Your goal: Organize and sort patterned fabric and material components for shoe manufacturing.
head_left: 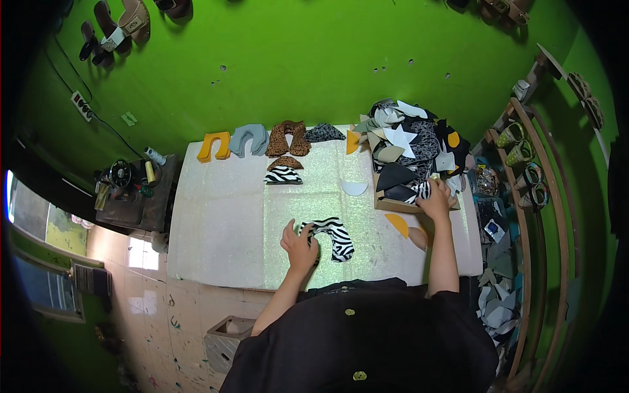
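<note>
A U-shaped zebra-print cutout (341, 242) lies on the pale table in front of me. My left hand (300, 249) rests at its left leg, fingers apart, with the thumb side touching the print. Over at the cardboard box (396, 205) on the right, my right hand (436, 198) reaches in with bent fingers. Beside its thumb shows a zebra-print scrap (421, 190), and a small pale piece (435, 176) is at the fingertips. What exactly the fingers grip is partly hidden. Dark cutouts (395, 175) lie in the box just left of this hand.
Along the table's far side lie yellow (214, 147), grey (249, 140) and leopard-print (287, 139) U-shaped stacks. Half-round zebra pieces (284, 175) sit nearer. A tall scrap heap (406, 141) rises behind the box; a yellow scrap (397, 224) lies before it. Wooden rack (547, 223) stands right.
</note>
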Available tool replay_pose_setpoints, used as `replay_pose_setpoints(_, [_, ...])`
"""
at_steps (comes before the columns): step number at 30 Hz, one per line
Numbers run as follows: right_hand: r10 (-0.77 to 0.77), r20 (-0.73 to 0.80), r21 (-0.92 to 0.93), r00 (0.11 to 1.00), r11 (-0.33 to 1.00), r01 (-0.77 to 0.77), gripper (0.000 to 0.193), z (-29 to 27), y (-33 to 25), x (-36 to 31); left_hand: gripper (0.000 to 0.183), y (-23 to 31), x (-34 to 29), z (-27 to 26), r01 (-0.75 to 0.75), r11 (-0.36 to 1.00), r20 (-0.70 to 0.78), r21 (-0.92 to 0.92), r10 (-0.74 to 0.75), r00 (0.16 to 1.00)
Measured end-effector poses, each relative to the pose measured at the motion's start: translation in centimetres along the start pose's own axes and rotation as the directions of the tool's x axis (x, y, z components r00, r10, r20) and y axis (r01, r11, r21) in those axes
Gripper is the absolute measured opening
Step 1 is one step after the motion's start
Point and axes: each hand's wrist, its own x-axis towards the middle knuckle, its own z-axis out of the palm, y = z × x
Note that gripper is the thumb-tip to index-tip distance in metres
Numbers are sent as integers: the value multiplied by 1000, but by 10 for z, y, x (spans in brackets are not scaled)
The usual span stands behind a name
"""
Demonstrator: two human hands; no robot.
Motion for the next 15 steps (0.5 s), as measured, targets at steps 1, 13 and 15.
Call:
replay_pose_setpoints(1, [-3,117,-60,993,998,10,57,-3,5,1,40,3,2,0,-3,1000,3,-3,3,1000])
replay_pose_setpoints(13, [-99,-147,465,984,871,157,17,-30,5,15,37,27,12,-16,-50,988,-42,-148,44,998])
replay_pose_setpoints(15, [-145,-234,420,961,877,235,18,-36,1,12,35,29,13,-17,-49,988,-38,-150,44,998])
